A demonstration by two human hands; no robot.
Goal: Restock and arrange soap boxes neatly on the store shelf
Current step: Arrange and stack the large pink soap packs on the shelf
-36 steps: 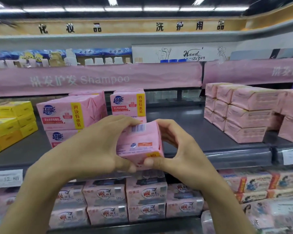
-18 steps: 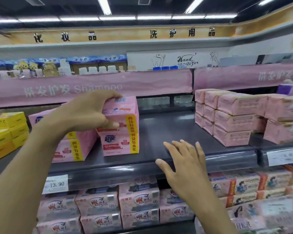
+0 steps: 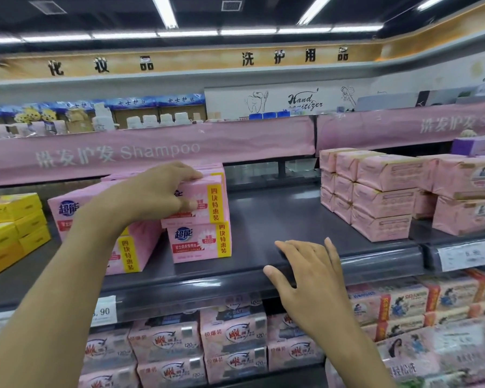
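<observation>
Two bare arms show, each running from the hand down to the lower edge of the view. The left hand [image 3: 154, 194] and left forearm [image 3: 67, 289] are uncovered skin all along, and so are the right hand [image 3: 311, 278] and right forearm [image 3: 353, 354]. The fingers are slender. A short, plain nail shows on the right thumb. Both wrists are narrow and smooth.

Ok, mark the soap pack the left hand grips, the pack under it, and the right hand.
top soap pack [image 3: 215, 204]: head view, yellow strip on its front.
lower soap pack [image 3: 199, 243]: head view, middle of its front face.
right hand [image 3: 311, 278]: head view, back of the hand.
</observation>
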